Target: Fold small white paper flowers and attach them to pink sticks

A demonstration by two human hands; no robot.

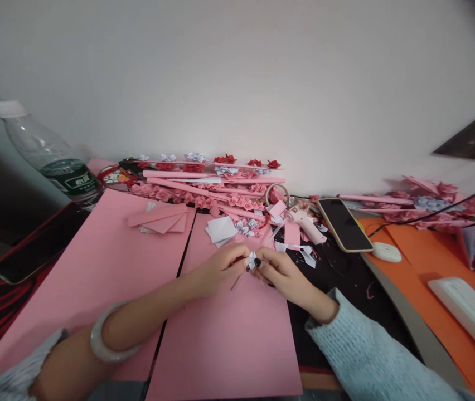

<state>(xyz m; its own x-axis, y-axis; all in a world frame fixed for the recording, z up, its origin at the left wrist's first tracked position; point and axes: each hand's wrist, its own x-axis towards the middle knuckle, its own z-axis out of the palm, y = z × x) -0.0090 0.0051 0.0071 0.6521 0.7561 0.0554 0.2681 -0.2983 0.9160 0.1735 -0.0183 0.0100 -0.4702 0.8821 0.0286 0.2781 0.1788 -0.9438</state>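
A small white folded paper flower (252,258) is pinched between my two hands above the pink sheet (233,340). My left hand (221,270) closes on its left side with the fingertips. My right hand (283,274) grips it from the right, thumb and fingers pressed together. A thin stick-like piece (238,281) slants down just below my left fingers; which hand holds it, I cannot tell. Behind my hands lie white paper squares (221,229) and a few small white paper flowers (246,226).
A pink glue gun (305,224) and a phone (345,225) lie right of centre. Pink folded papers (160,216) are at left. Rows of paper roses (191,195) line the wall. A water bottle (59,156) stands far left, a white power strip (467,314) right.
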